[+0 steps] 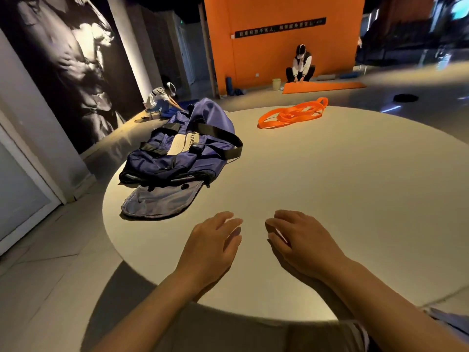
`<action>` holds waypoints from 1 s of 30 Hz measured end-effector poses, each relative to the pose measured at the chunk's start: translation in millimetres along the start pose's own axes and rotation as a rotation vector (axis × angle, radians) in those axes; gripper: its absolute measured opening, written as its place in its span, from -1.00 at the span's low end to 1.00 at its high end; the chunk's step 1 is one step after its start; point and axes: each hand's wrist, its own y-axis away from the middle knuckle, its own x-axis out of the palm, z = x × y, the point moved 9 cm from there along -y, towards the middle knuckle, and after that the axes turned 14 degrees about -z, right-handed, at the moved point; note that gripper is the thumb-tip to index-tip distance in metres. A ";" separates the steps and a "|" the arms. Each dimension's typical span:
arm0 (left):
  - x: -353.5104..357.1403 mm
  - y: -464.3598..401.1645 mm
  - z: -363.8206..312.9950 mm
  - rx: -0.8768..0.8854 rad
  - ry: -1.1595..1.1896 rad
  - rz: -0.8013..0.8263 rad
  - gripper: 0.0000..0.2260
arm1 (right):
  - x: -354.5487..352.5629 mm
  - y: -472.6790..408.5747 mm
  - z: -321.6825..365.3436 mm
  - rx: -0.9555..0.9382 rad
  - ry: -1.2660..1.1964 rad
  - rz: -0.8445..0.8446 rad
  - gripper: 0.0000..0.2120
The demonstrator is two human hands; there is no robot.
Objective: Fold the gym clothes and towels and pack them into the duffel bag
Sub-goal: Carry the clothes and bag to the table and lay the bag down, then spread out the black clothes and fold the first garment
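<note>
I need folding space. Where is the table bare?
Bare: the middle and right of the round table, between the orange bands and both hands. Crowded: the left edge, where the duffel bag and its open flap lie.

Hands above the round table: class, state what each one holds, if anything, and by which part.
Nothing is held. The left hand and right hand hover empty, fingers relaxed, over the table, apart from the duffel bag.

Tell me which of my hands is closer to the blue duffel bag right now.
Left. Your left hand hovers over the table just short of the duffel bag, near its open flap. Your right hand is beside the left, farther from the bag.
</note>
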 end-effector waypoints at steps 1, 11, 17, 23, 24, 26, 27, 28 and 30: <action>4.7 4.0 -23.1 0.043 0.024 0.016 -0.68 | -7.5 8.4 -9.2 0.019 0.013 0.005 -0.64; 34.5 42.9 -209.4 0.349 0.308 0.096 -0.78 | -120.8 135.8 -124.4 0.306 0.148 -0.122 -0.63; 73.4 74.3 -318.8 0.576 0.390 0.051 -0.79 | -180.8 284.2 -238.8 0.812 0.149 -0.395 -0.75; 187.1 121.3 -379.1 0.621 0.422 0.421 -0.76 | -136.0 447.0 -320.4 1.336 0.030 -0.341 -0.71; 207.5 126.0 -385.6 0.592 0.423 0.486 -0.75 | -121.4 470.7 -327.6 1.392 0.021 -0.310 -0.71; 248.9 130.3 -397.4 0.466 0.461 0.617 -0.76 | -89.7 515.0 -336.9 1.512 -0.023 -0.236 -0.71; 271.6 131.1 -402.6 0.406 0.465 0.675 -0.78 | -73.1 536.1 -339.5 1.578 -0.046 -0.198 -0.70; 295.5 133.4 -407.7 0.372 0.453 0.739 -0.79 | -56.1 556.6 -340.6 1.636 -0.070 -0.166 -0.70; 346.1 141.2 -416.2 0.313 0.445 0.900 -0.78 | -22.6 594.9 -340.5 1.742 -0.113 -0.081 -0.69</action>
